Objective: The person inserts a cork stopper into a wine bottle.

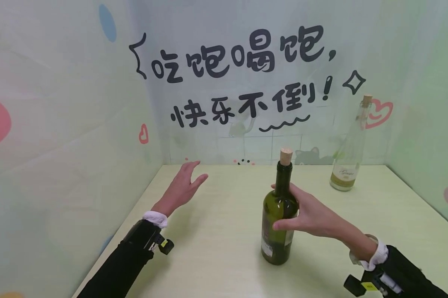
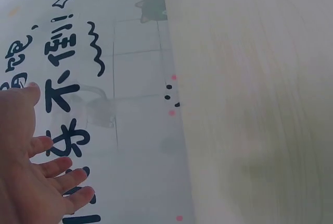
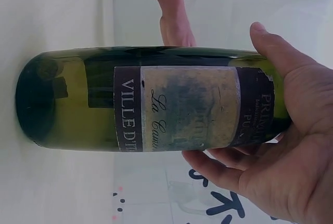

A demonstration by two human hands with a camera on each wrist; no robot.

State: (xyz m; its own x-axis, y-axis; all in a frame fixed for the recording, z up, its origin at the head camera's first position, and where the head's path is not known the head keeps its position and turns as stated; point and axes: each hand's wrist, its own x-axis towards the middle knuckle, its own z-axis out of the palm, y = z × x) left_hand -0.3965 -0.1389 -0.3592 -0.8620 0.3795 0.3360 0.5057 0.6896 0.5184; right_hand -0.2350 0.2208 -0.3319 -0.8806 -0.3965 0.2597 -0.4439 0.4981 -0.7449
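A green wine bottle point(image 1: 277, 207) with a cork point(image 1: 286, 157) in its neck stands upright at the middle right in the head view. My right hand point(image 1: 313, 211) grips its upper body, thumb on the near side and fingers round the back. The right wrist view shows the bottle's worn label point(image 3: 190, 109) and the right hand point(image 3: 296, 146) wrapped about the shoulder end. My left hand point(image 1: 181, 184) is held out over the table's left side, fingers extended, holding nothing. In the left wrist view the left hand point(image 2: 31, 166) shows its fingers spread apart.
A clear glass bottle point(image 1: 347, 157) with a cork and a white and gold label stands at the table's back right. The pale wooden table point(image 1: 224, 231) meets a printed back wall point(image 1: 209, 145) with black lettering. Side walls point(image 1: 67, 124) close it in left and right.
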